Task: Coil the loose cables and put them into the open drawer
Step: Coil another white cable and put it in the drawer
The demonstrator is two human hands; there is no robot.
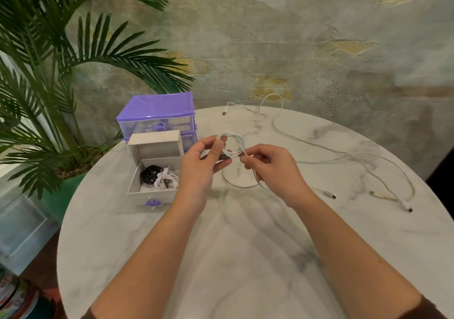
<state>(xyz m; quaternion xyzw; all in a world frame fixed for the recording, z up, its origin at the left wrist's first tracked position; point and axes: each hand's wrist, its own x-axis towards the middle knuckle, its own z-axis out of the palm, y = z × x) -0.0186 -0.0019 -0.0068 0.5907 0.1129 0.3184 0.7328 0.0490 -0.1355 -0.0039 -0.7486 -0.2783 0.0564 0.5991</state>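
centrally, both hands (196, 164) (267, 164) coil white cable (234, 142) beside open drawer (137, 178).

Quick count: two hands (196, 164) (267, 166), one white cable (233, 144) held, two coiled cables (157, 176) in drawer (152, 193), loose cables (344, 156) right, hard to separate, one organizer (157, 112), one plant (49, 61) far left.

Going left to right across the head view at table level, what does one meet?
Green palm plant → open white drawer holding coiled cables → left hand → white cable coil → right hand → loose white cables on the marble table.
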